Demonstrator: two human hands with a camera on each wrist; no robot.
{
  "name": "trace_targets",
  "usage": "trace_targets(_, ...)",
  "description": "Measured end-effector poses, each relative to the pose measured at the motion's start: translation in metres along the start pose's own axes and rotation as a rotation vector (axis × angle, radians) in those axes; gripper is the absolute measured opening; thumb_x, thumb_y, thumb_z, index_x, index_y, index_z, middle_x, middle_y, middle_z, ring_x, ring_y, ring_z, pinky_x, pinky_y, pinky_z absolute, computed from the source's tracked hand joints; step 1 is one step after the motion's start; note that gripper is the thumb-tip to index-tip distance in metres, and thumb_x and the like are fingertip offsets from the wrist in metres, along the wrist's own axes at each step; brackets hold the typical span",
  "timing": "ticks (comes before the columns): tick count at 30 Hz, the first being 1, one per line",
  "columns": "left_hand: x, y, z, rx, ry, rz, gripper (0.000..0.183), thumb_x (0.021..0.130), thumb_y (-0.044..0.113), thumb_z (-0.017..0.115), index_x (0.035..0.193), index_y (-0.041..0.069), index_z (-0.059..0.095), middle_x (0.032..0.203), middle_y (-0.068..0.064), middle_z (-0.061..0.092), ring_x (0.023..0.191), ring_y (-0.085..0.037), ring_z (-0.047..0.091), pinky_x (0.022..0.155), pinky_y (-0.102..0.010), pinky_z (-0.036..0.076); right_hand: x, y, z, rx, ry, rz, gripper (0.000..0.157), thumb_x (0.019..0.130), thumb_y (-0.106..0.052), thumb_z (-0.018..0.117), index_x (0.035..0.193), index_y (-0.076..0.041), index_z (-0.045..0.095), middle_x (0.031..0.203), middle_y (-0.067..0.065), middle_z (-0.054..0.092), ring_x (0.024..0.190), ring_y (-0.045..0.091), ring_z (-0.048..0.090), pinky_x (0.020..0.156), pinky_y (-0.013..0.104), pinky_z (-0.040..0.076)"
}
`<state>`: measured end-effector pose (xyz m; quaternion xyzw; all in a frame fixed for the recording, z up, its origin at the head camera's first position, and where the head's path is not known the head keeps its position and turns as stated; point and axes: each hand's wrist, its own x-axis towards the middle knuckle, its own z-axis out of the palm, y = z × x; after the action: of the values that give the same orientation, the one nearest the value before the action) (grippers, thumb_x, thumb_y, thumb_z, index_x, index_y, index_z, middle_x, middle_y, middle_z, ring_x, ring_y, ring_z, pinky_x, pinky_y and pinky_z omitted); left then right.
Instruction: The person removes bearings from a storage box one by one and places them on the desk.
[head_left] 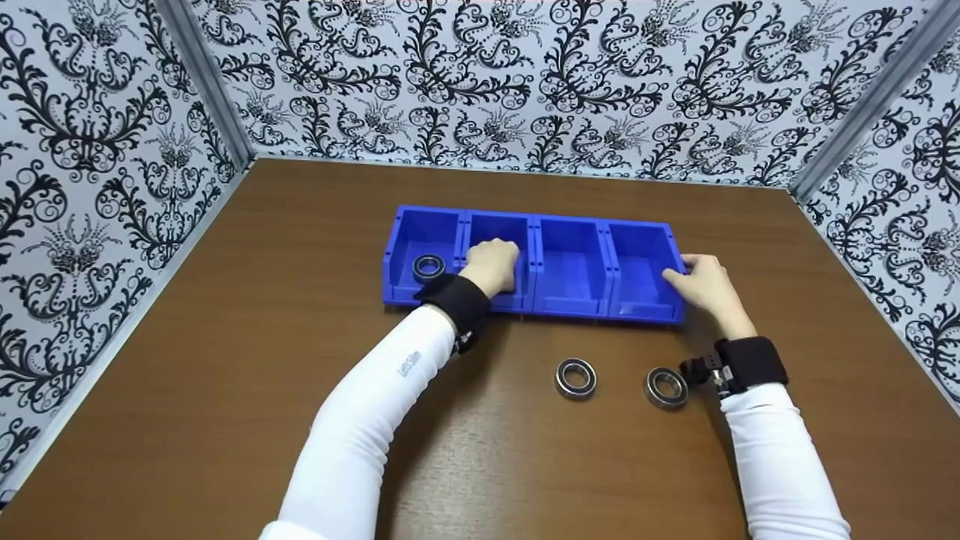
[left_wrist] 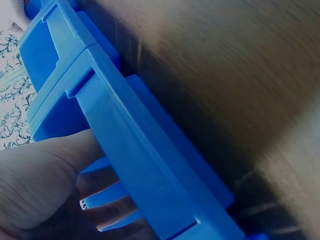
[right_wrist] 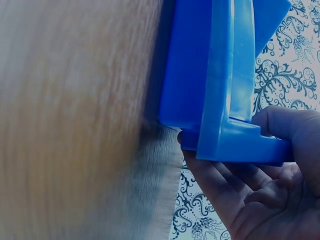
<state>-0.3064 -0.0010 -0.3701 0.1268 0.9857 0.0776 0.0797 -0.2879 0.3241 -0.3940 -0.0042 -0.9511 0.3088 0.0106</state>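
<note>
White stretch sleeves point(head_left: 360, 424) cover both of the person's forearms, the knit gathered in fine creases; the left one bears a small grey printed mark, too small to read with certainty. The brown tabletop point(head_left: 225, 360) has a wood-grain finish with a soft sheen. On it, near the right wrist, sit two ring-shaped metal bearings: a left bearing point(head_left: 560, 378) and a right bearing point(head_left: 652, 391), each with a bright steel rim and a dark annular face, lying flat and apart from each other. Black fabric cuffs point(head_left: 754, 364) wrap both wrists, with small devices attached. The left hand point(head_left: 493, 264) reaches into the second compartment from the left of a row of blue plastic bins point(head_left: 571, 262); its fingertips are hidden behind the bin's front wall, so whether it grasps anything cannot be told. The right hand point(head_left: 703, 283) grips the right end wall of the row, thumb on the inner side and fingers outside. The bins are smooth, glossy and open-topped, four joined side by side, with stepped rims and low fronts. A third bearing point(head_left: 418, 268) lies in the leftmost compartment. Beyond the table, white panels point(head_left: 480, 90) carry black floral scrollwork with curling leaves and dotted lines, framed by grey metal posts point(head_left: 202, 75) at the corners.
</note>
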Motion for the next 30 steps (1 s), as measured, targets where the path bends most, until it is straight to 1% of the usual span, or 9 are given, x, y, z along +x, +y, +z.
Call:
trace_targets(4, 0.0005, 0.0006, 0.0010, 0.003, 0.003, -0.004, 0.034, 0.091, 0.010, 0.066, 0.125, 0.006, 0.069, 0.135, -0.016, 0.069, 0.125, -0.036, 0.066, 0.098, -0.049, 0.058, 0.0000, 0.0002, -0.0001, -0.001, 0.004, -0.009, 0.050, 0.098, -0.020, 0.057, 0.132, 0.015, 0.058, 0.123, 0.038, 0.066, 0.099, 0.034, 0.071, 0.071, 0.017, 0.046)
trace_targets(9, 0.0001, 0.0014, 0.0021, 0.002, 0.014, -0.006, 0.033, 0.091, 0.010, 0.066, 0.124, 0.006, 0.069, 0.134, -0.016, 0.069, 0.124, -0.035, 0.067, 0.098, -0.048, 0.058, -0.0007, -0.0007, -0.0001, -0.004, 0.004, 0.008, 0.050, 0.098, -0.020, 0.056, 0.134, 0.015, 0.058, 0.124, 0.037, 0.066, 0.102, 0.035, 0.070, 0.076, 0.022, 0.049)
trace_targets(12, 0.0000, 0.0018, 0.0028, -0.001, 0.018, -0.011, 0.032, 0.092, 0.010, 0.065, 0.123, 0.006, 0.070, 0.134, -0.016, 0.069, 0.124, -0.035, 0.067, 0.098, -0.048, 0.058, -0.0009, -0.0010, 0.0000, -0.004, 0.005, 0.017, 0.051, 0.097, -0.020, 0.056, 0.135, 0.014, 0.058, 0.125, 0.036, 0.066, 0.102, 0.033, 0.069, 0.078, 0.024, 0.049)
trace_targets(16, 0.0003, 0.0023, 0.0035, 0.000, 0.024, -0.019, 0.031, 0.092, 0.010, 0.064, 0.123, 0.006, 0.070, 0.134, -0.016, 0.069, 0.124, -0.035, 0.067, 0.097, -0.049, 0.058, -0.0005, 0.0001, 0.0002, 0.003, 0.007, 0.012, 0.050, 0.097, -0.021, 0.056, 0.134, 0.014, 0.058, 0.124, 0.036, 0.066, 0.100, 0.032, 0.069, 0.076, 0.022, 0.048)
trace_targets(21, 0.0010, 0.0028, 0.0048, 0.012, 0.049, -0.014, 0.030, 0.094, 0.007, 0.061, 0.122, 0.006, 0.070, 0.133, -0.016, 0.070, 0.122, -0.035, 0.068, 0.095, -0.048, 0.059, -0.0002, 0.0013, 0.0005, 0.000, 0.012, -0.001, 0.050, 0.097, -0.020, 0.056, 0.133, 0.015, 0.059, 0.123, 0.037, 0.066, 0.100, 0.034, 0.070, 0.072, 0.018, 0.046)
trace_targets(25, 0.0010, 0.0028, 0.0056, 0.028, 0.061, -0.019, 0.030, 0.095, 0.006, 0.059, 0.122, 0.007, 0.070, 0.132, -0.016, 0.071, 0.121, -0.034, 0.069, 0.093, -0.048, 0.060, -0.0002, 0.0007, 0.0010, -0.002, 0.022, -0.011, 0.049, 0.096, -0.019, 0.056, 0.131, 0.014, 0.060, 0.120, 0.036, 0.068, 0.097, 0.032, 0.070, 0.070, 0.017, 0.045)
trace_targets(30, 0.0009, 0.0029, 0.0051, 0.016, 0.060, -0.024, 0.029, 0.095, 0.006, 0.059, 0.122, 0.007, 0.070, 0.132, -0.016, 0.071, 0.121, -0.034, 0.069, 0.093, -0.048, 0.060, 0.0003, 0.0010, 0.0011, 0.000, 0.019, -0.015, 0.048, 0.097, -0.019, 0.057, 0.130, 0.015, 0.060, 0.120, 0.037, 0.068, 0.094, 0.029, 0.069, 0.069, 0.016, 0.045)
